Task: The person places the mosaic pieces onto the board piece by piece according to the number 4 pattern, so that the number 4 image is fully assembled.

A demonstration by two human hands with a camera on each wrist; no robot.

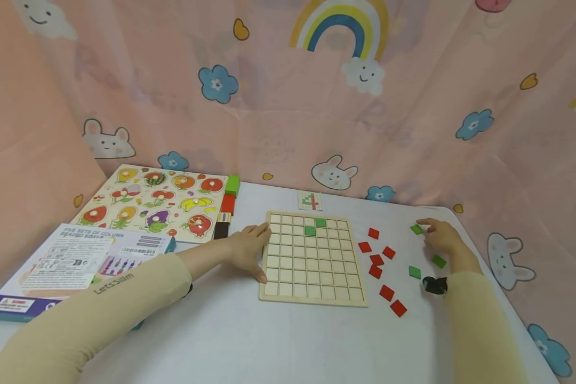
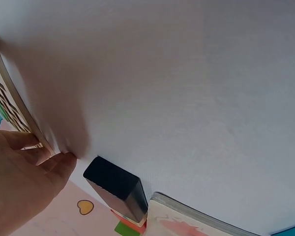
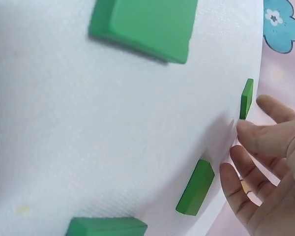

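Sleeves: nearest my head camera, both tan; the left sleeve (image 1: 139,304) slants in from the lower left, the right sleeve (image 1: 482,330) comes up at the right.
Backdrop: pink cloth (image 1: 269,133) with rainbows, rabbits and flowers, behind the table.
Table: white-covered (image 1: 211,341), under everything I list below.
Fruit board: a picture board (image 1: 141,205) with fruit pieces, far left; I see a beaded-toy box (image 1: 77,272) just in front of it.
Grid board: the wooden grid (image 1: 317,303) lies flat at mid-table, with one green square (image 1: 320,222) and another green square (image 1: 310,230) in diagonally neighbouring cells near its far edge.
Left hand: spread (image 1: 249,249), fingers and thumb resting along the grid's left edge, gripping nothing; I read it as steadying.
Right hand: reaching (image 1: 441,242), forefinger extended, thumb apart from it, no pinch formed.
Pattern card: small, green and red (image 1: 310,201), just past the grid's far edge.
Red tiles: seven loose ones (image 1: 376,260) right of the grid.
Green tiles: one (image 1: 416,229) lies by the right fingertips; whether they touch it I cannot tell. More green ones lie nearer the wrist.
Tile pickup: my judgement of the step in hand, at its approach; the next move calls for thumb and forefinger to close on that tile's thin edges.
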